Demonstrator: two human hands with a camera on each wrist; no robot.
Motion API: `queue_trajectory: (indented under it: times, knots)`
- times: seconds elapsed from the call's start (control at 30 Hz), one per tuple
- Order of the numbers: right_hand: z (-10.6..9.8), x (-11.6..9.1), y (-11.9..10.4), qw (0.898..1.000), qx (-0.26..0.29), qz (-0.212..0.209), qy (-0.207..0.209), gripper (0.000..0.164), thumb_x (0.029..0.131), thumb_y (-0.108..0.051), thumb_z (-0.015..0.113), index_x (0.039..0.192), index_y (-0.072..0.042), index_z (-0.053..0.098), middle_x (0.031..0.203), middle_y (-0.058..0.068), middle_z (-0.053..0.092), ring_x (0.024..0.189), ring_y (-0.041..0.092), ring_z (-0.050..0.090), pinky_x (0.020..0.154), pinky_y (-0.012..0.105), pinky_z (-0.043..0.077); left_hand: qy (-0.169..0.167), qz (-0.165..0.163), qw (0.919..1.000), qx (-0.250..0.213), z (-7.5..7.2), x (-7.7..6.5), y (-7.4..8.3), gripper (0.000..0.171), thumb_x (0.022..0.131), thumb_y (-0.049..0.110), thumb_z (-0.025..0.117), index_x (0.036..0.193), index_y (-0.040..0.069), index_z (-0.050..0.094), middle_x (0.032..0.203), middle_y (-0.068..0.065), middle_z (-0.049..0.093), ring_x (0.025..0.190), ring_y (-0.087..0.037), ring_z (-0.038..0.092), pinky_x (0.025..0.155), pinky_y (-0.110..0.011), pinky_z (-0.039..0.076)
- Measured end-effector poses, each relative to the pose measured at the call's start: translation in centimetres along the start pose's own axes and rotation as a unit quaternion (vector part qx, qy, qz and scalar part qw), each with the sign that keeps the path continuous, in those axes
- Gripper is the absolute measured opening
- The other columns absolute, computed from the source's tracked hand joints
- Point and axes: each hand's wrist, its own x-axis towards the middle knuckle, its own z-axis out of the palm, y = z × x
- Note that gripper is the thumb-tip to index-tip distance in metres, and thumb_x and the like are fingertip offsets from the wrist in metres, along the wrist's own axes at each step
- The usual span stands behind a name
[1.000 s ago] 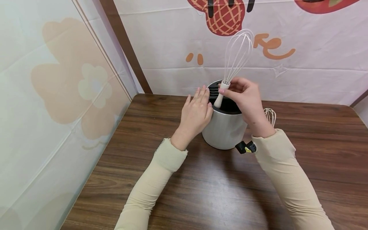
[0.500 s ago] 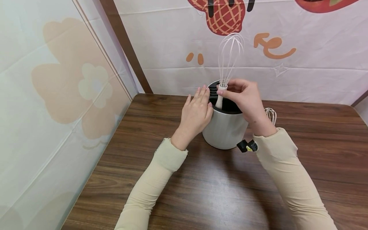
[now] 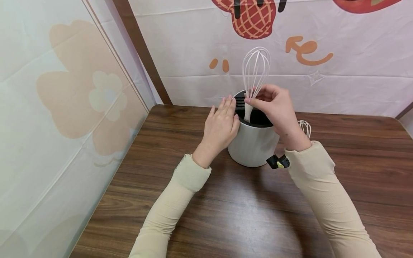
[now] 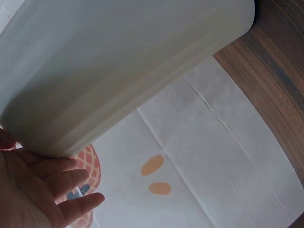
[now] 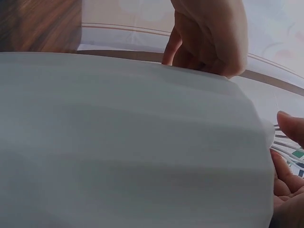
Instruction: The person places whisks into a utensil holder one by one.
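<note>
A person's right hand (image 3: 279, 109) pinches a white whisk (image 3: 253, 86) between thumb and fingertips over the mouth of a white holder (image 3: 253, 147) on a wooden counter (image 3: 222, 218). The grip is clamped at the top of the handle (image 3: 248, 113), close to where the wires begin; the loops rise above it, leaning slightly right, and the handle points down below it, its end just inside the front of the black rim (image 3: 255, 125). Whether that end touches the holder cannot be told. The left hand (image 3: 220, 125) rests against the holder's left side, fingers extended, tips beside the black slots (image 3: 240, 102). The right wrist view catches the pinching fingers beside the holder's top edge, with wires running past them. A second whisk (image 3: 305, 129), partly hidden by the right wrist, shows to the right of the holder. Cream sleeves (image 3: 175, 200) cover both arms; a printed backdrop (image 3: 190, 43) hangs behind.
</note>
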Motion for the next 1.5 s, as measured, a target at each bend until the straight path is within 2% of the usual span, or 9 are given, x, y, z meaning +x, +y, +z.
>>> queue_trajectory:
  times: [0.2, 0.47, 1.07, 1.5]
  knots:
    - [0.04, 0.12, -0.02, 1.000, 0.017, 0.001, 0.003, 0.024, 0.076, 0.002, 0.074, 0.100, 0.006, 0.068, 0.085, 0.001, 0.071, 0.079, 0.010, 0.067, 0.074, 0.020, 0.049, 0.002, 0.002, 1.0000, 0.002, 0.03, 0.01, -0.03, 0.050, 0.097, 0.024, 0.034, 0.142, 0.002, 0.041, 0.147, -0.010, 0.037, 0.136, -0.022, 0.033, 0.109, -0.047, 0.026]
    - [0.13, 0.16, -0.29, 0.997, 0.071, 0.015, 0.005, 0.031, 0.076, 0.006, 0.072, 0.106, 0.006, 0.065, 0.092, 0.003, 0.070, 0.086, 0.011, 0.067, 0.076, 0.020, 0.051, -0.002, 0.001, 1.0000, 0.002, 0.00, 0.05, 0.02, 0.050, 0.098, 0.024, 0.034, 0.142, 0.002, 0.041, 0.147, -0.010, 0.037, 0.136, -0.021, 0.032, 0.109, -0.046, 0.025]
    - [0.33, 0.10, -0.69, 0.995, 0.094, 0.034, -0.016, 0.038, 0.076, 0.006, 0.072, 0.112, 0.005, 0.062, 0.100, 0.013, 0.070, 0.093, 0.017, 0.067, 0.080, 0.022, 0.051, -0.002, -0.005, 1.0000, -0.001, -0.06, 0.01, 0.11, 0.050, 0.097, 0.024, 0.035, 0.142, 0.003, 0.042, 0.147, -0.009, 0.036, 0.137, -0.020, 0.032, 0.109, -0.046, 0.025]
    - [0.39, 0.19, -0.80, 0.992, 0.123, 0.034, -0.025, 0.038, 0.076, 0.009, 0.071, 0.112, 0.005, 0.060, 0.099, 0.011, 0.069, 0.096, 0.021, 0.066, 0.080, 0.023, 0.051, -0.001, -0.004, 1.0000, -0.002, -0.11, -0.05, 0.17, 0.050, 0.097, 0.024, 0.035, 0.141, 0.002, 0.042, 0.147, -0.009, 0.036, 0.137, -0.021, 0.032, 0.109, -0.046, 0.025]
